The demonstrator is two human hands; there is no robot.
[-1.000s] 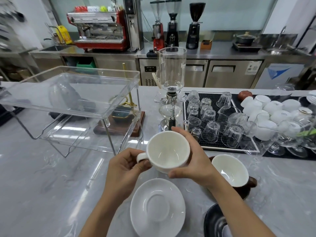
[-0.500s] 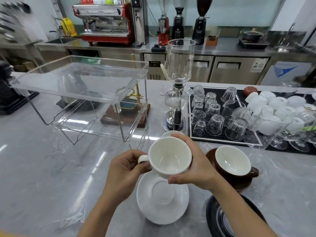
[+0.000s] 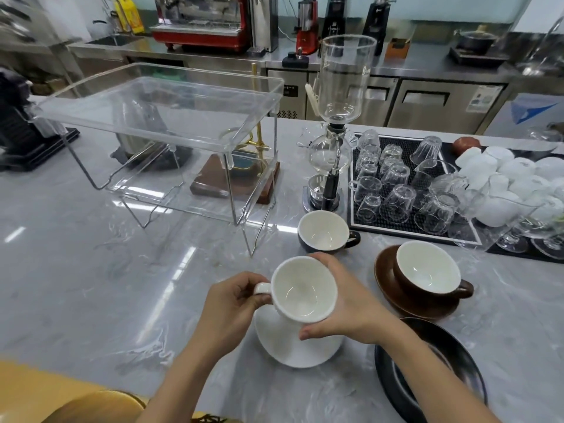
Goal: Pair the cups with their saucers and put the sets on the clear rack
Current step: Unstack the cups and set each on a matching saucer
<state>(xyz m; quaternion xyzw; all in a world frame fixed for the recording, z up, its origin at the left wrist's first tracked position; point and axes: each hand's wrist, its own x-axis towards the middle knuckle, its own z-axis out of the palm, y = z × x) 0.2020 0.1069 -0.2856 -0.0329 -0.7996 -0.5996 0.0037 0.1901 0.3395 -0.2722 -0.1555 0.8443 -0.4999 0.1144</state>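
Note:
Both hands hold a white cup [image 3: 303,290] just above a white saucer [image 3: 297,346] near the counter's front edge. My left hand [image 3: 235,306] pinches the cup's handle; my right hand [image 3: 351,303] wraps its right side. A brown cup [image 3: 427,276] sits on a brown saucer [image 3: 393,290] to the right. Behind the white cup, a dark cup [image 3: 323,232] stands alone on the counter. A black saucer [image 3: 457,361] lies under my right forearm. The clear two-tier rack [image 3: 158,117] stands at the back left, with nothing on its shelves.
A glass siphon brewer [image 3: 338,126] stands right of the rack. A black mat [image 3: 406,221] with several upturned glasses, then white cups [image 3: 506,175], fills the right. A wooden stand [image 3: 235,181] sits behind the rack. A black machine [image 3: 18,132] is at far left.
The cup has come lower and closer to the white saucer. My view tilted down and back, so the dark cup behind now shows.

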